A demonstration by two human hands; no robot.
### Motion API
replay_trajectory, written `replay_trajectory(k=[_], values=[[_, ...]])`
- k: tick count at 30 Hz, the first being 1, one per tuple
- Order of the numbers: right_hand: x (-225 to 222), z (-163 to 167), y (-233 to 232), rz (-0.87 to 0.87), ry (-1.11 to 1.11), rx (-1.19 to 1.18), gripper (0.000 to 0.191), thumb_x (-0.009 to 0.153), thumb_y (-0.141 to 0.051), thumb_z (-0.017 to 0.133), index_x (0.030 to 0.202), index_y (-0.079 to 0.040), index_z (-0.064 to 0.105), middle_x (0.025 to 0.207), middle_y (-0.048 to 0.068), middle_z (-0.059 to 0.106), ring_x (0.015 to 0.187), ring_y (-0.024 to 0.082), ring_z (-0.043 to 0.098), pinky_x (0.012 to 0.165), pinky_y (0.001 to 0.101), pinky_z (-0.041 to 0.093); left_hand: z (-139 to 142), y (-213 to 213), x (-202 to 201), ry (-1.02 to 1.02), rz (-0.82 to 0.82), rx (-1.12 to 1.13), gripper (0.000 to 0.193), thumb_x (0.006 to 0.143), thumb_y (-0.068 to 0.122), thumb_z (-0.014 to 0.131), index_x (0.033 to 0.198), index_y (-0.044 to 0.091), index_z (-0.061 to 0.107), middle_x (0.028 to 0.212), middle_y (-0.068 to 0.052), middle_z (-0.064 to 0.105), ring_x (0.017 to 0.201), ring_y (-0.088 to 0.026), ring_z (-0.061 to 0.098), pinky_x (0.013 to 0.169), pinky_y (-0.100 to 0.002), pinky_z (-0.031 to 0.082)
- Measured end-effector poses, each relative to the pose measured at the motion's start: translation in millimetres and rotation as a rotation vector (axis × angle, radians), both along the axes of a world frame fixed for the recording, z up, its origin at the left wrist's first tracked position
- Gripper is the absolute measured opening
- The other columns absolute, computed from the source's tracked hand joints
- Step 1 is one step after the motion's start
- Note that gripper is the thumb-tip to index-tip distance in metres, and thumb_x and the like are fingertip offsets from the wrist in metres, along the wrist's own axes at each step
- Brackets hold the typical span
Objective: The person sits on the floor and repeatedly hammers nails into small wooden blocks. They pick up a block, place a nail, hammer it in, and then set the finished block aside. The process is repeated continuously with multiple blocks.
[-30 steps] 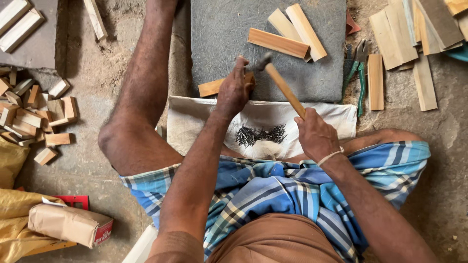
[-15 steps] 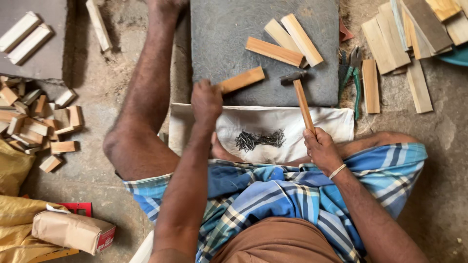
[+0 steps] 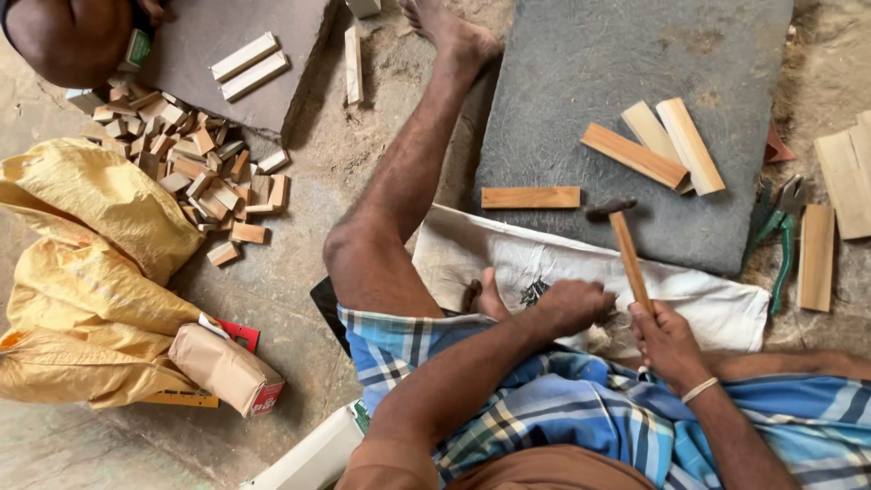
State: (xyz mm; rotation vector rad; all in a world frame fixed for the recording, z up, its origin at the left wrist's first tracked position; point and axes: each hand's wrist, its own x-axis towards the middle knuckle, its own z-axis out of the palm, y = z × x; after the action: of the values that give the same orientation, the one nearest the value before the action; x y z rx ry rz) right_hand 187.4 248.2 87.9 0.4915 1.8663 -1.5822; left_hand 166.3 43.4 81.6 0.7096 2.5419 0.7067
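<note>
Dropping left hand onto nails, fingers curled, right hand still gripping hammer

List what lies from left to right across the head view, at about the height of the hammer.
Yellow sack → pile of small wood blocks → bent knee → single wood strip → hammer → green pliers → wood strip on the ground.

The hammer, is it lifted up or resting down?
Resting down: the hammer head sits on the slab, handle held in the right hand.
</note>
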Motion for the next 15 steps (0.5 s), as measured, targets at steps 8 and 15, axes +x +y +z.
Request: replay_trajectory(k=[8, 15], values=[[-7.5, -2.1, 10.2, -0.069, -0.04, 0.01, 0.026, 0.104, -0.032, 0.059, 0.093, -0.01, 0.053, 0.066, -0.004, 0.044, 0.047, 0.007, 0.038, 0.037, 0.0256, 0.032, -0.8, -13.3, -0.7, 0.119, 0.012, 0.074, 0.019, 0.09, 0.018, 0.065, 0.108, 0.015, 0.07, 0.104, -0.011, 0.074, 0.093, -0.035, 0.072, 0.073, -0.047, 0.059], [-11.7, 8.6, 6.9, -0.047, -0.001, -0.005, 0.024, 0.102, -0.032, 0.059, 0.092, -0.01, 0.052, 0.066, -0.004, 0.046, 0.046, 0.006, 0.042, 0.036, 0.0239, 0.036, -21.2, 0.8, -5.6, 0.099, 0.034, 0.036, 0.015, 0.093, 0.018, 0.064, 0.105, 0.011, 0.069, 0.101, -0.013, 0.073, 0.093, -0.033, 0.072, 0.073, -0.047, 0.059]])
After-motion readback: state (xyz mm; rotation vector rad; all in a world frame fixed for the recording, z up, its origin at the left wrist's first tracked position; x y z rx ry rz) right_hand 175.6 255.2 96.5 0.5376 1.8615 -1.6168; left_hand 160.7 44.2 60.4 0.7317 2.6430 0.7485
